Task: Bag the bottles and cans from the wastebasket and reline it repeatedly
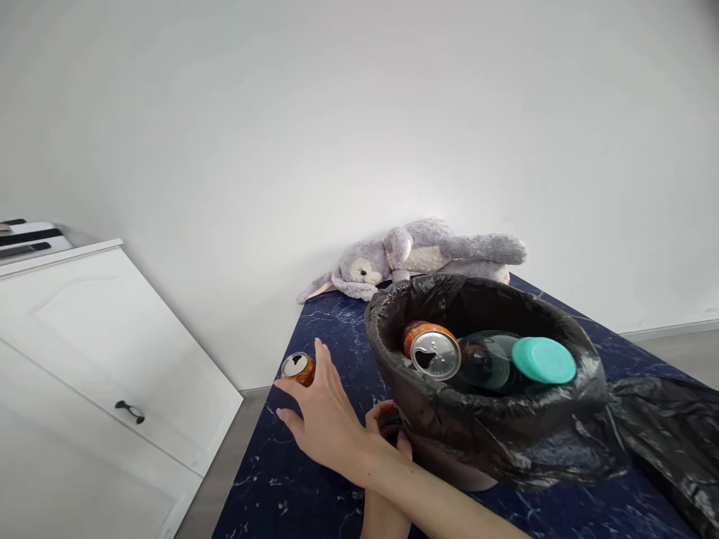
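My right hand (pixel 326 423) reaches across to the left, fingers spread and stretched out around a small orange drink can (pixel 298 367) standing on the dark blue marbled table (pixel 292 486). The fingertips are at the can, and the grip is not closed. Under my right forearm, my left hand (pixel 387 423) curls its fingers against the near side of a bin lined with a black bag (pixel 505 434). The bin tilts toward me. Inside lie an opened orange can (pixel 432 350) and a dark green bottle with a teal cap (pixel 542 359).
A grey plush rabbit (pixel 416 254) lies at the table's far end against the white wall. Loose black bag plastic (pixel 668 427) spreads over the table at right. A white cabinet with a dark handle (pixel 129 410) stands at left, across a strip of floor.
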`<state>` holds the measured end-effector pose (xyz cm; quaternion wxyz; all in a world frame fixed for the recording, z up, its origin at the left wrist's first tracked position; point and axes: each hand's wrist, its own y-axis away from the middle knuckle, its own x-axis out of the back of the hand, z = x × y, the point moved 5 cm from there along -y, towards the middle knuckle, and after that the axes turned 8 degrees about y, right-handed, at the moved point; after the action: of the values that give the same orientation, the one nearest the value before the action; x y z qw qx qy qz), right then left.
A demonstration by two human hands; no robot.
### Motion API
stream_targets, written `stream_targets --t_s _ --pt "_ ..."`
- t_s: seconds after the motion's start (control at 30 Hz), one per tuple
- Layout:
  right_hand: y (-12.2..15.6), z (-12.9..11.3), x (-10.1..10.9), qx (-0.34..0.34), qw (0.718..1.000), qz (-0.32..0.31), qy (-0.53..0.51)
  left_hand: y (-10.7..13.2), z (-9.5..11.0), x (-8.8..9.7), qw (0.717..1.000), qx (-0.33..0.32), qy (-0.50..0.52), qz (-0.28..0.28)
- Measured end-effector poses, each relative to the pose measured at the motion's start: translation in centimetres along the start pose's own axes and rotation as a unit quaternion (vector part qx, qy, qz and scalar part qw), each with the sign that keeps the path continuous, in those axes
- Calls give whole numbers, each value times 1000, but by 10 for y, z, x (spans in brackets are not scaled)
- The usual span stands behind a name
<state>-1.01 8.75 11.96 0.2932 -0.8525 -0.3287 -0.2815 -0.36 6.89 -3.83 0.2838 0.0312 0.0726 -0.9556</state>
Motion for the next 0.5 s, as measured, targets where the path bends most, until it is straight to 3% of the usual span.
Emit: stream_targets --t_s 0.2,0.5 --pt "-11 19 -22 -41 995 -79 -49 -5 -12 -1 1000 -12 6 -11" --pt "-9 20 -23 -24 997 -61 -38 -5 -8 -1 1000 -24 -4 -6"
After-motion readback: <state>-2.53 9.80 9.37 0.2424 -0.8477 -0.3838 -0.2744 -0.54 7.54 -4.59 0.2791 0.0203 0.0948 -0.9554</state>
